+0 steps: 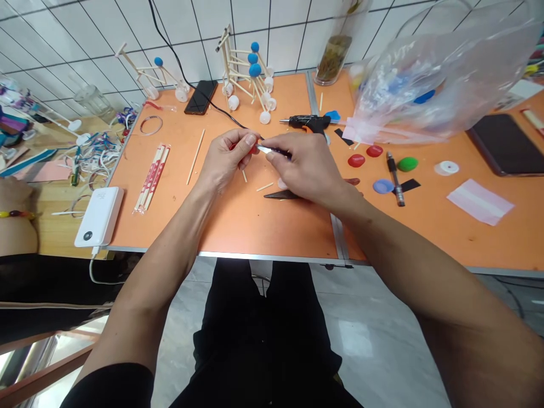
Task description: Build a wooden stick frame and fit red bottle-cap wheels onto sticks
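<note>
Above the middle of the orange table, my left hand (pixel 229 152) pinches a small red piece (pixel 254 150), mostly covered by the fingers. My right hand (pixel 305 164) grips a small knife (pixel 264 149) with a dark handle, its silver blade touching or very close to the red piece. Beneath my right hand lies a black pointed blade (pixel 281 194), partly hidden. Short stick pieces (pixel 265 187) are scattered under the hands. A black glue gun (pixel 309 122) rests just behind my right hand.
Stick frames with blue balls and white wheels (pixel 254 70) stand at the back. Left are wrapped sticks (pixel 152 178), a white power bank (pixel 100 217) and another person's arm (pixel 17 218). Right are red ovals (pixel 356 161), a pen (pixel 395 180), a plastic bag (pixel 442 85) and a phone (pixel 508 144).
</note>
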{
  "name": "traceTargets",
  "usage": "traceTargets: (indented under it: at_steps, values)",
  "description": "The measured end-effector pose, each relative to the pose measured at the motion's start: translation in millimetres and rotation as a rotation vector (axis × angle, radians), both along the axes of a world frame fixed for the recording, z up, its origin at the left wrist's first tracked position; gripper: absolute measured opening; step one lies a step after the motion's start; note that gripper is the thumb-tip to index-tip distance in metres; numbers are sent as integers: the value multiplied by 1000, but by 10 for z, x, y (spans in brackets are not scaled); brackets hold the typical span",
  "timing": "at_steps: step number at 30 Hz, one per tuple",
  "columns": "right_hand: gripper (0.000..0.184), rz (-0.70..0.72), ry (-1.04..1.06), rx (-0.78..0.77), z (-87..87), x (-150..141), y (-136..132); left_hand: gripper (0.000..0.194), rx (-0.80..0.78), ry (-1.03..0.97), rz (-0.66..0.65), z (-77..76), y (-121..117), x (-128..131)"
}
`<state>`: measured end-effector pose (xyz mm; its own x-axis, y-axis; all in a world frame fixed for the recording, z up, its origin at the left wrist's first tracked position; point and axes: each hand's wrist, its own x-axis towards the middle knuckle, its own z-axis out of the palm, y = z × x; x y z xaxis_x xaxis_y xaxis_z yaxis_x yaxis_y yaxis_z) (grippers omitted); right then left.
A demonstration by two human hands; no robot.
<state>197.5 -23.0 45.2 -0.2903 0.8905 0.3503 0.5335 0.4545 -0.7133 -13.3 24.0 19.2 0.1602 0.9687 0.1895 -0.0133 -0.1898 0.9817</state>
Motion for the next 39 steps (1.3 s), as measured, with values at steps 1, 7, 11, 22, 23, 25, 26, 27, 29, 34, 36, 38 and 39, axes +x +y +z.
traceTargets:
  at_steps: [1, 7, 11, 22, 23, 25, 26, 27, 29, 34, 36, 38, 39]
  values:
    - [14, 43, 147, -141, 34, 23, 23, 38, 22, -19, -1, -7, 6, 0]
    - [22, 189, 548, -745, 133, 85, 119, 34, 99, -45, 24, -27, 32, 9]
    - [12, 0, 196, -208, 45, -17, 41, 41, 48, -40, 15, -68, 52, 4]
    - [21, -32, -49, 36, -43, -15, 33, 42, 3, 3, -8, -93, 41, 29]
    - [18, -1, 87, -68, -36, 4, 58, 41, 28, -6, -2, -104, 41, 32]
    - [19, 73, 346, -341, 14, 38, 87, 39, 78, -32, 3, -119, 44, 29]
    - [22, 101, 447, -467, 53, 50, 88, 39, 97, -52, 3, -120, 46, 25]
    - [23, 117, 519, -555, 96, 58, 82, 38, 107, -75, 3, -116, 50, 18]
    - [15, 101, 569, -591, 176, 61, 57, 36, 100, -112, 12, -95, 56, 2]
    - [12, -35, 361, -175, 189, 43, 51, 28, 37, -120, 59, -17, 57, -26]
    - [11, -70, 213, -13, 132, 40, 67, 26, 23, -126, 52, -3, 58, -30]
    - [19, -85, 61, 79, 82, 41, 67, 25, 15, -120, 42, -3, 66, -35]
    - [25, -87, -11, 109, 65, 43, 58, 25, 13, -115, 36, -7, 71, -39]
